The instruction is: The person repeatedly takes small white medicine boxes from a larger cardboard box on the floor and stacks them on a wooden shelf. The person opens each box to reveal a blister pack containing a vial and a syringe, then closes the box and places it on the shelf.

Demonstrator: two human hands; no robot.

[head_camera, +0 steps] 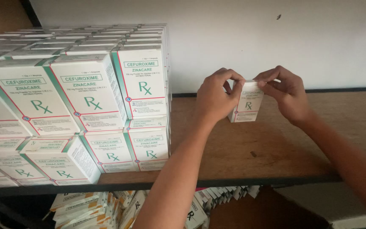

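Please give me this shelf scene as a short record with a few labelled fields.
setting: wooden shelf against a pale wall
held item: small white carton, upright on the shelf
left hand: fingertips pinch the carton's top left
right hand: fingertips pinch the carton's top right
stock: stacked white-and-green cartons at the shelf's left
below: more cartons on a lower level
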